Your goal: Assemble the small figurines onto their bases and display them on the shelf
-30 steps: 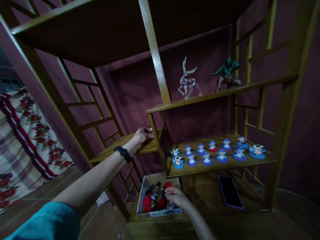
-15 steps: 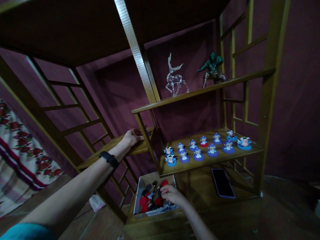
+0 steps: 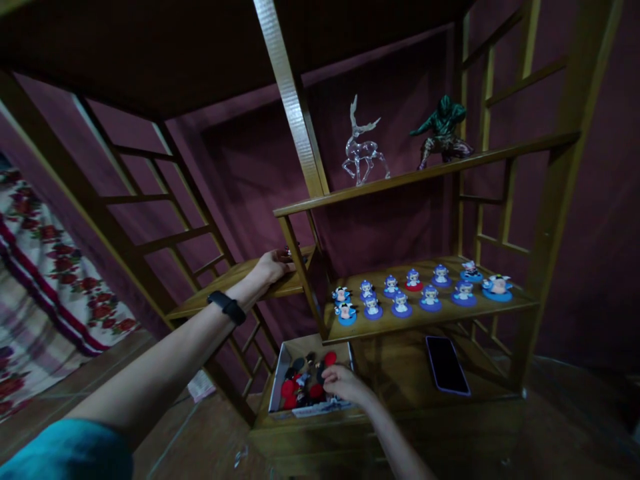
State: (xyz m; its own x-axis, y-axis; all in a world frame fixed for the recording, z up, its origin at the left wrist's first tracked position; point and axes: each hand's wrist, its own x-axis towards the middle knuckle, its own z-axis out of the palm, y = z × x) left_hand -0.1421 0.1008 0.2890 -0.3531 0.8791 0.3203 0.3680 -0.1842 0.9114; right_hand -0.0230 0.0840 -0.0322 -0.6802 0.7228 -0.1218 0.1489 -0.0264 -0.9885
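My left hand (image 3: pixel 273 267) reaches over the left side shelf (image 3: pixel 245 270), its fingers closed at a small dark figurine (image 3: pixel 291 251) by the divider post. The fingertips are partly hidden there. My right hand (image 3: pixel 345 383) hovers over the right side of a white open box (image 3: pixel 295 411), thumb and fingers drawn together; whatever may be between them is not clear. Inside the box lie several red discs (image 3: pixel 290 388), dark discs and jumbled small figures. Several small white figurines (image 3: pixel 401 303) on purple, blue or red round bases stand in rows on the middle shelf.
A clear deer ornament (image 3: pixel 365 153) and a green hooded figure (image 3: pixel 444 130) stand on the upper shelf. On the lowest board lies a phone (image 3: pixel 447 365) to the right of the box. Wooden posts (image 3: pixel 300 267) divide the shelves. A flowered cloth (image 3: pixel 55 267) hangs at left.
The view has shifted slightly, so the shelves sit a little further right. Both hands stay at about the same places, the left at the side shelf and the right over the box.
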